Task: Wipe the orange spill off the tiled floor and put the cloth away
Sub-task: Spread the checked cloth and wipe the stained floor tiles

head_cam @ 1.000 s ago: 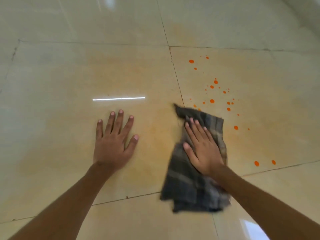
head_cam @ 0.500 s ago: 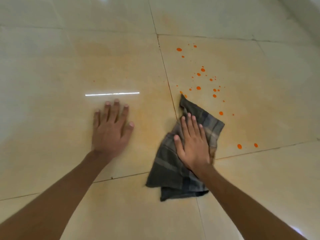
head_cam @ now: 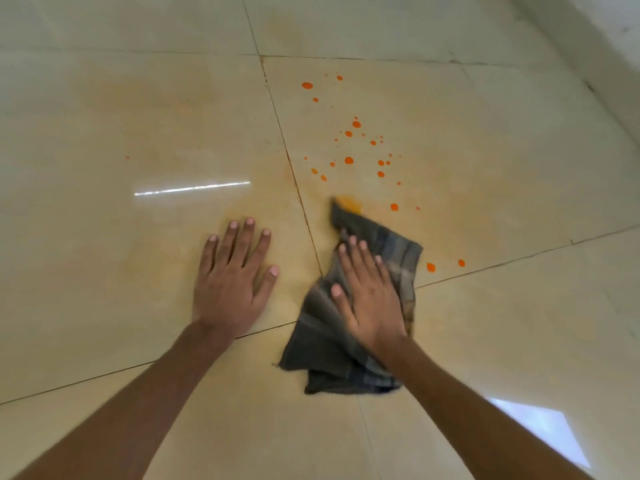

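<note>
- Our right hand point(head_cam: 369, 299) lies flat on the cloth point(head_cam: 322, 348). Its fingers point(head_cam: 360, 261) are straight and close together, pressing the cloth to the floor point(head_cam: 104, 254) without curling round it.
- The cloth reaches past the fingertips to a narrow corner that touches an orange smear point(head_cam: 348, 202). Its rear folds bunch under the wrist, nearer us.
- Our left hand point(head_cam: 230, 289) rests on bare tile just left of the cloth, fingers straight and slightly spread, holding nothing. A grout line point(head_cam: 298, 188) runs between the two hands.
- Orange drops point(head_cam: 348, 160) scatter beyond the cloth's corner, apart from it. Two more sit to its right, beside another grout line.
- Open tile stretches on every side, and the foot of a wall point(head_cam: 606, 36) crosses the far right corner.
- The cloth is dark grey, checked, soft and rumpled. The tiles are glossy cream with a faint orange haze, and they mirror a strip of light point(head_cam: 192, 188).
</note>
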